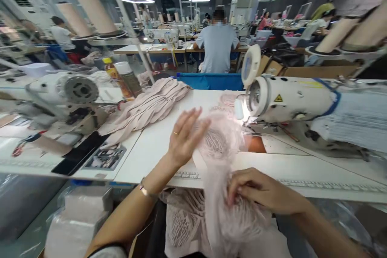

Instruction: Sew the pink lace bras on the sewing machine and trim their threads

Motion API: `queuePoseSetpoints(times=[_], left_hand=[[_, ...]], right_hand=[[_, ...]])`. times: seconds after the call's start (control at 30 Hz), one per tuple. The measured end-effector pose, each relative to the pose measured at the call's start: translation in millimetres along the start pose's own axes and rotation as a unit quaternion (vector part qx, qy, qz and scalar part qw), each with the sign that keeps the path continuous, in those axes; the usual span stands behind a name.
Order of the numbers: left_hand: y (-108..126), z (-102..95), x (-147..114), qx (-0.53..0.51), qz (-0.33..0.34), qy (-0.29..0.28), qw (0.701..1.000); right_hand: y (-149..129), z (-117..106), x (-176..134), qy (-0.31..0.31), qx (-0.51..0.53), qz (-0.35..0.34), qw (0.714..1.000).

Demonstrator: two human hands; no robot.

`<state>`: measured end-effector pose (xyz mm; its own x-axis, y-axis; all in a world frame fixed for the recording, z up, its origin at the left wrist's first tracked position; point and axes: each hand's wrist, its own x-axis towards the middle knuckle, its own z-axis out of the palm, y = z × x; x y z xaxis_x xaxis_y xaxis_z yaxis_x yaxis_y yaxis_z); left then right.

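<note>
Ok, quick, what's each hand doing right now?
Left hand: open, above the white table, seemingly holding nothing.
Right hand: closed on the pale pink fabric.

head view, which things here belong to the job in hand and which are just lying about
Likely the job: pale pink fabric in the right hand; lit sewing machine; perhaps the pleated fabric pile.

Apparently lying about: yellow-capped bottle; white-capped can.
</note>
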<state>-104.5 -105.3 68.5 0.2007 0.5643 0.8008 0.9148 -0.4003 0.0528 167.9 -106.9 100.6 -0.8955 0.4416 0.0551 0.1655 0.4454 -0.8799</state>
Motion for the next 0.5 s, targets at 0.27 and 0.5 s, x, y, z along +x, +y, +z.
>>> queuePoseSetpoints(times=[0.27,0.5], left_hand=[[66.7,19.8,-53.1,-0.311,-0.205,-0.330,0.867],[109.0,26.3,-55.4,-0.525,-0.490,-0.271,0.640]], right_hand=[[45.0,37.1,-15.1,0.210,-0.061,0.119,0.968],[68.7,62.3,8.2,0.477,0.047,0.157,0.864]])
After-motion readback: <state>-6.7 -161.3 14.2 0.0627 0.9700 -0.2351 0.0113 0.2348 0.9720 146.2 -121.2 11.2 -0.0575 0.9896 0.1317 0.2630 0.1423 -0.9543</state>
